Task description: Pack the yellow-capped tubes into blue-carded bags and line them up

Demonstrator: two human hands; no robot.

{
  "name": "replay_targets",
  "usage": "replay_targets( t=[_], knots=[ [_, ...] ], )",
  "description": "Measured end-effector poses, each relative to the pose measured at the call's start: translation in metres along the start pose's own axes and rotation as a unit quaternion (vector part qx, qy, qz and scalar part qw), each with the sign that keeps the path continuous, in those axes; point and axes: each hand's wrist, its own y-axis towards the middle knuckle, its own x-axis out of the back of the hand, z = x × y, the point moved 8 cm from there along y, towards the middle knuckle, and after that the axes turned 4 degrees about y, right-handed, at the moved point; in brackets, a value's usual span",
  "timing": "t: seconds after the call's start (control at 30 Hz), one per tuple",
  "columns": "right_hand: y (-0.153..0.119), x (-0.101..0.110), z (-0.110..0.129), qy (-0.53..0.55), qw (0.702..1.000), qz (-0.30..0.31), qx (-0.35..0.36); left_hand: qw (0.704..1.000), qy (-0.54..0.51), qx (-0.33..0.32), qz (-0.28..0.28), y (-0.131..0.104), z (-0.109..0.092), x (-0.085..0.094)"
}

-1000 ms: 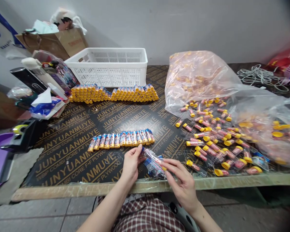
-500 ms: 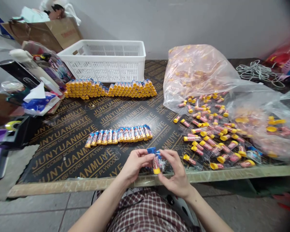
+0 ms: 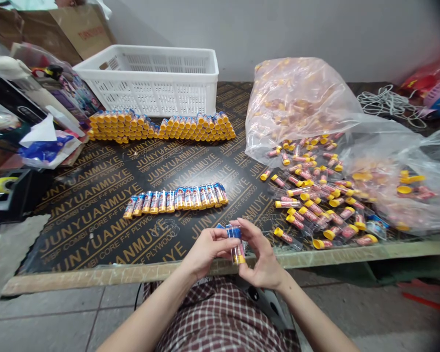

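Near the table's front edge, my left hand pinches a small clear tube with a yellow end, a pink inside and a blue piece at its top. My right hand curls round the other side, fingertips at the tube's top and thumb by its yellow end. Beyond my hands lies a row of blue-labelled tubes with yellow ends. Unlabelled pink tubes are scattered to the right. Stacked labelled tubes stand farther back.
A white basket stands behind the stacks. At the back right, a clear plastic bag holds more tubes, with white cord beyond it. Bottles, papers and a tape dispenser crowd the left side. The wooden table edge runs before me.
The camera view has shifted, so the table items appear slightly higher and farther left. My right fingers have closed in on the tube, and the blue piece now sits over its upper part.
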Motion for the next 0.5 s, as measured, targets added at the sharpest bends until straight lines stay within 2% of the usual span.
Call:
replay_targets(
  t=[0.2,0.3,0.33,0.4,0.47,0.5],
  knots=[
    [0.003,-0.005,0.004,0.007,1.000,-0.003,0.003,1.000,-0.002,-0.004,-0.007,-0.001,0.003,-0.003],
    [0.007,-0.001,0.008,-0.013,1.000,0.017,-0.004,0.999,0.019,-0.021,-0.042,-0.002,-0.007,0.009],
    [0.008,0.007,0.006,-0.039,0.999,0.011,-0.013,0.996,0.040,-0.039,-0.071,-0.002,-0.016,0.020],
    [0.006,0.037,-0.004,-0.131,0.990,-0.034,-0.034,0.976,0.101,-0.099,-0.163,-0.007,-0.045,0.056],
    [-0.001,0.076,-0.020,-0.268,0.956,-0.104,-0.054,0.927,0.178,-0.168,-0.283,-0.019,-0.081,0.099],
    [-0.004,0.089,-0.029,-0.332,0.936,-0.102,-0.051,0.895,0.217,-0.192,-0.340,-0.027,-0.097,0.120]
  ],
)
